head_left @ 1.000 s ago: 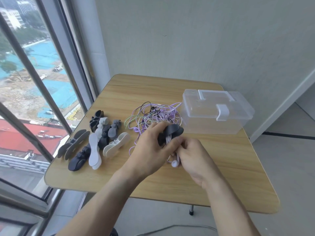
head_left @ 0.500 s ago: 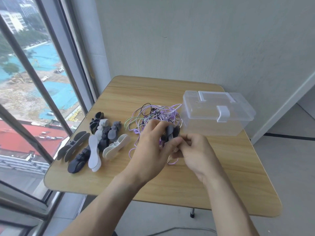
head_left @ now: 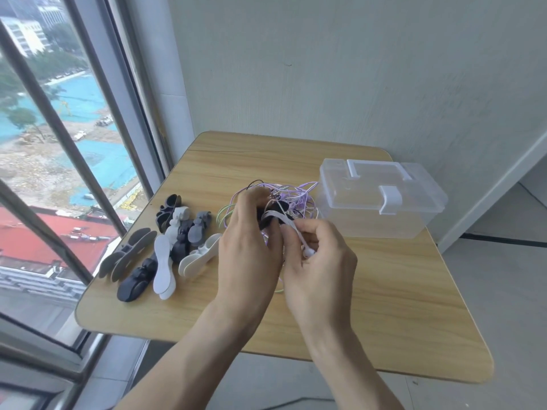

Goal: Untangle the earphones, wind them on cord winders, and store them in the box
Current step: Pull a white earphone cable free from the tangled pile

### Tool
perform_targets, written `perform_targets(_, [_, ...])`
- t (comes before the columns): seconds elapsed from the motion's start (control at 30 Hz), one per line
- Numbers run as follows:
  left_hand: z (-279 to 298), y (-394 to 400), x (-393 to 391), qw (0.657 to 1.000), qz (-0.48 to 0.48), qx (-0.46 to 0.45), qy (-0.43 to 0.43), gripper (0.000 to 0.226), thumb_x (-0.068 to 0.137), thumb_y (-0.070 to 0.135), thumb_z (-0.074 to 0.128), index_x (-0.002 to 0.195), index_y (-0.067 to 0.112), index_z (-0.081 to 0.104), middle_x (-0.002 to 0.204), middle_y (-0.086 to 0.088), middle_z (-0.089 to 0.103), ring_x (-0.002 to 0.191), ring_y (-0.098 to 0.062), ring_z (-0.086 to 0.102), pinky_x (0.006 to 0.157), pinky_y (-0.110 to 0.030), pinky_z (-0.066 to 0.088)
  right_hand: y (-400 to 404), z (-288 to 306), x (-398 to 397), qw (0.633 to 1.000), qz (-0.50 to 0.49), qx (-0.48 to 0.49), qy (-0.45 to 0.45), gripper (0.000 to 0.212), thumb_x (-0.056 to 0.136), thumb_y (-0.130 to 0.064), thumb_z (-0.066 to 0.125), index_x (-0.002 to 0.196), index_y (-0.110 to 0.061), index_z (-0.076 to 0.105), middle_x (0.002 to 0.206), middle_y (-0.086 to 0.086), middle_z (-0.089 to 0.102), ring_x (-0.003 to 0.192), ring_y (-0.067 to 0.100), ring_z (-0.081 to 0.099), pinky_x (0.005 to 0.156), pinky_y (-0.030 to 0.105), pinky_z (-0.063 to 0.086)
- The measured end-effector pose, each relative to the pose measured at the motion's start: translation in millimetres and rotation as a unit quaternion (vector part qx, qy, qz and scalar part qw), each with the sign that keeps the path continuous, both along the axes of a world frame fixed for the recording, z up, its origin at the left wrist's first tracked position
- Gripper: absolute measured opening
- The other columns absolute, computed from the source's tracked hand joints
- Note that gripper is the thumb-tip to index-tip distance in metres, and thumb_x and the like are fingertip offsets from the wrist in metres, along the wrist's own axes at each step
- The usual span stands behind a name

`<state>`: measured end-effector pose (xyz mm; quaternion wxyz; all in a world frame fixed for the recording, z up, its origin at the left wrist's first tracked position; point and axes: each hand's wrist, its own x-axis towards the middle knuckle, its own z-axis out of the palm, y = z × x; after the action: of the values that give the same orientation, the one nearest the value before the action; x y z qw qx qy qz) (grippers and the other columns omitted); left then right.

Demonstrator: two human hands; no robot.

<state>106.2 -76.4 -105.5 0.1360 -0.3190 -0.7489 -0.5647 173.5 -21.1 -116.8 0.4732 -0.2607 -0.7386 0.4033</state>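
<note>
Left hand [head_left: 248, 250]: fingers curled round a black winder [head_left: 270, 216], held above the table [head_left: 384, 306]. White cord [head_left: 276, 216] crosses the winder in several turns.

Right hand [head_left: 321, 255]: thumb and fingers pinch the free end of the white cord just right of the winder; a white earbud [head_left: 309, 252] hangs at the fingertips.

Tangle [head_left: 293, 198]: purple, green and black earphone cords, on the table just beyond both hands.

Spare winders [head_left: 165, 247]: black, grey and white, heaped left of the left hand.

Box [head_left: 381, 199]: clear plastic, white latch, lid down, beyond and right of the right hand.
</note>
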Motion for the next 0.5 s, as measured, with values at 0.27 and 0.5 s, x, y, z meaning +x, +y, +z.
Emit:
perform_targets(0.27, [-8,1,-5,0.997,0.006,-0.077,0.008,0.035,0.086,0.015,0.047,0.114,0.015,0.069,0.113,-0.001,0.064,0.089,-0.012,0.060,0.074,-0.029,0.046,-1,-5,0,1.000,0.015,-0.010,-0.025,0.002,0.095,-0.022,0.066,0.095,-0.020,0.066,0.073,-0.005,0.064,0.061,0.004,0.056,0.059,0.008,0.039])
perform_targets(0.5, [-9,3,1,0.993,-0.006,-0.110,-0.047,0.043,0.089,0.020,0.039,0.125,0.015,0.062,0.122,-0.003,0.061,0.097,-0.019,0.060,0.077,-0.023,0.038,-1,-8,3,0.995,0.035,-0.094,0.015,0.007,0.095,-0.017,0.067,0.089,-0.021,0.066,0.071,-0.008,0.072,0.064,0.009,0.067,0.059,0.023,0.051])
